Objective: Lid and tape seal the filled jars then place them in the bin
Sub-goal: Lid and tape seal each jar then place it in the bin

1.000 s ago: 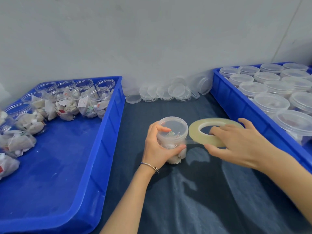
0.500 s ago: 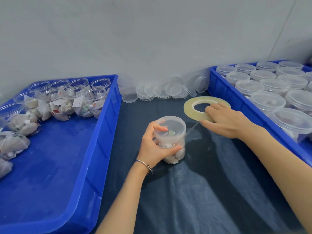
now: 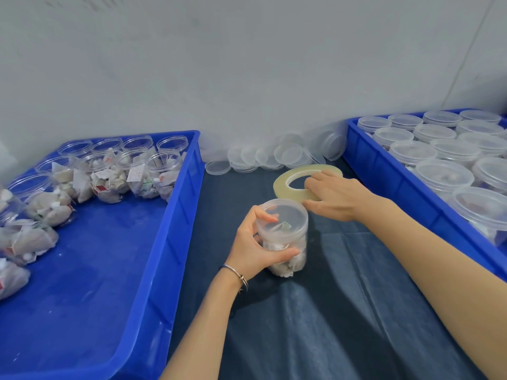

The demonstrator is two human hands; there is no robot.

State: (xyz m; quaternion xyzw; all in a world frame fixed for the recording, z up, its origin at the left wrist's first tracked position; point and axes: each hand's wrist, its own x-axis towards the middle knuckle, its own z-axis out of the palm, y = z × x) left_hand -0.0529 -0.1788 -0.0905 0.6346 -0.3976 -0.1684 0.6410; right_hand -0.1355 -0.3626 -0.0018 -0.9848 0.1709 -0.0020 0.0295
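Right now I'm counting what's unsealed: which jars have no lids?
The jars in the left bin: their mouths are open. The jar in the left hand and those in the right bin are lidded.

The left hand [image 3: 253,242] reaches in from below, forearm bare, a thin metal bangle [image 3: 238,274] on the wrist; its fingers [image 3: 267,216] and thumb curl around the clear lidded plastic jar [image 3: 284,237]. The right hand [image 3: 333,197] stretches forward, palm down, pinching the pale yellow tape roll [image 3: 285,187] just beyond.
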